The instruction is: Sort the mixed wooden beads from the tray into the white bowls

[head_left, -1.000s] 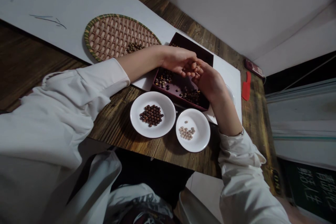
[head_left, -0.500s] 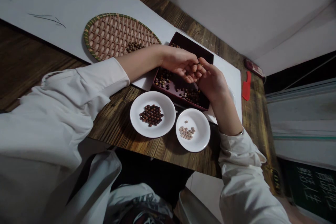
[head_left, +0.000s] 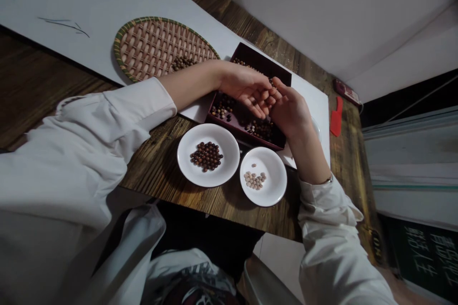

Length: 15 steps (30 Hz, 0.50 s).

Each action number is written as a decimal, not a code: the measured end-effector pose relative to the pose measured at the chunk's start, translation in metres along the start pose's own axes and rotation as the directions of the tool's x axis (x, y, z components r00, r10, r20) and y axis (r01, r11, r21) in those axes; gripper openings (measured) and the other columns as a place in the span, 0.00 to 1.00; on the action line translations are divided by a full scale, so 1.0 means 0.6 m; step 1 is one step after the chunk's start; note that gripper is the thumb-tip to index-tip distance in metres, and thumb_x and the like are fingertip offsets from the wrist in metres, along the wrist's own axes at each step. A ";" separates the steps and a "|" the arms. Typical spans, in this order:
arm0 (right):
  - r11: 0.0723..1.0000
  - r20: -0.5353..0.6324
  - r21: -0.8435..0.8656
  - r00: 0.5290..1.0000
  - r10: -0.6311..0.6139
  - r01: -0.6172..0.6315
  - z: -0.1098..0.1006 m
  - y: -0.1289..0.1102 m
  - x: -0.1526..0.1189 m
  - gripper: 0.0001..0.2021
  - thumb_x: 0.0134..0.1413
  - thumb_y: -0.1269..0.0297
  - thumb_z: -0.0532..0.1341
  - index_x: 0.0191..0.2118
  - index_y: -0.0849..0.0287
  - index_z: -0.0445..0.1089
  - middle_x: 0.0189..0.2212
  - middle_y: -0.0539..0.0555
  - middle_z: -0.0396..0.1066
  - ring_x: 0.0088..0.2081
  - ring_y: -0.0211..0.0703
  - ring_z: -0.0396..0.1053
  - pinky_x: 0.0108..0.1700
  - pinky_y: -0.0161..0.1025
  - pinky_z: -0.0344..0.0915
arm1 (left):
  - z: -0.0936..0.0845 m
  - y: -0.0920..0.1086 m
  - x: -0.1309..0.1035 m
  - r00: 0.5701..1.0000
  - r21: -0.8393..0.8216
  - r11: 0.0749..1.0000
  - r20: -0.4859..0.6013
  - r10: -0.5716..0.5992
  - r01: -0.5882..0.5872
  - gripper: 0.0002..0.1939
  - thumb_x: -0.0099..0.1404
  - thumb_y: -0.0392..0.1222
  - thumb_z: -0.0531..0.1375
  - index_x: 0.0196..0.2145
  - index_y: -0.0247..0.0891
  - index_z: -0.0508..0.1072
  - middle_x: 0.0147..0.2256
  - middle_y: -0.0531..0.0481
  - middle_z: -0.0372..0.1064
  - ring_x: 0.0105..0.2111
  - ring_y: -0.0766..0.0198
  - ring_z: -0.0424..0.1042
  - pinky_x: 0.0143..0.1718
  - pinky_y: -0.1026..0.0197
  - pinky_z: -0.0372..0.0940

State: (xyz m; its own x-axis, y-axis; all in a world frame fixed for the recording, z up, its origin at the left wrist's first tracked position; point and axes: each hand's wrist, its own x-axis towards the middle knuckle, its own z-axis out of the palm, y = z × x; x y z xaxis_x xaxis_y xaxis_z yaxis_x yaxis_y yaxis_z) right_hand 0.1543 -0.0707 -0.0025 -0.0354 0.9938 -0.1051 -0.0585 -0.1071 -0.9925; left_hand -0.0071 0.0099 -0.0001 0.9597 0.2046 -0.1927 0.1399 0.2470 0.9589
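Beads point(head_left: 263, 129) lie below your hands in the dark red box point(head_left: 266, 63), grouped near its corners. You have your left hand point(head_left: 246, 88) and right hand point(head_left: 290, 112) over it, fingers loosely curled and meeting at the tips. A few beads show around those fingertips, but you cannot tell from here whether anything is pinched.

The step looks like fine finger work above the box; a careful move calls for small motions, with the fingers low enough that a dropped bead falls inside its walls.

Watch the box's near wall, just on your side of the hands. Between that wall and your body sit the larger dish point(head_left: 188, 140), with dark beads point(head_left: 206, 156), and the smaller dish point(head_left: 275, 190), with pale beads point(head_left: 255, 180); the tabletop point(head_left: 157, 171) ends just past them. Your left forearm crosses close to the woven tray point(head_left: 150, 47) and its beads, so sideways room there is tight. Lifting straight up gives you the most freedom. Right of your right hand lies a red tool point(head_left: 336, 119).
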 end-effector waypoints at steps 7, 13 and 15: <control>1.000 -0.001 -0.003 1.000 -0.005 0.005 -0.006 0.001 0.000 0.10 0.57 0.51 0.62 0.38 0.51 0.67 0.32 0.47 0.73 0.37 0.39 0.72 0.43 0.39 0.71 | 0.001 0.005 -0.006 0.997 0.030 0.997 0.042 -0.068 0.067 0.09 0.61 0.43 0.55 0.30 0.36 0.70 0.34 0.44 0.76 0.48 0.56 0.73 0.56 0.52 0.63; 0.999 -0.008 -0.041 1.000 -0.006 0.006 -0.011 0.004 0.004 0.13 0.57 0.47 0.62 0.39 0.50 0.68 0.35 0.47 0.75 0.41 0.42 0.74 0.45 0.42 0.72 | 0.005 0.006 -0.013 0.986 0.088 0.994 0.150 -0.071 0.058 0.13 0.65 0.46 0.54 0.25 0.38 0.63 0.32 0.48 0.76 0.47 0.58 0.74 0.60 0.50 0.59; 0.999 -0.006 -0.043 1.000 -0.002 0.002 -0.011 0.003 0.003 0.13 0.58 0.47 0.62 0.40 0.50 0.68 0.35 0.47 0.75 0.42 0.42 0.74 0.45 0.42 0.72 | 0.007 0.008 -0.016 0.983 0.101 0.993 0.171 -0.074 0.057 0.13 0.66 0.46 0.53 0.27 0.36 0.63 0.36 0.46 0.76 0.52 0.55 0.71 0.62 0.46 0.55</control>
State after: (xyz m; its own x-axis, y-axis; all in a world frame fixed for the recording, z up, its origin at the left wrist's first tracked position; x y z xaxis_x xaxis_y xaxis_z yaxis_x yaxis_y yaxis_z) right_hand 0.1608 -0.0687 -0.0051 -0.0289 0.9942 -0.1035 -0.0155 -0.1040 -0.9945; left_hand -0.0146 0.0054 0.0075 0.9742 0.0210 -0.2245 0.2183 0.1615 0.9624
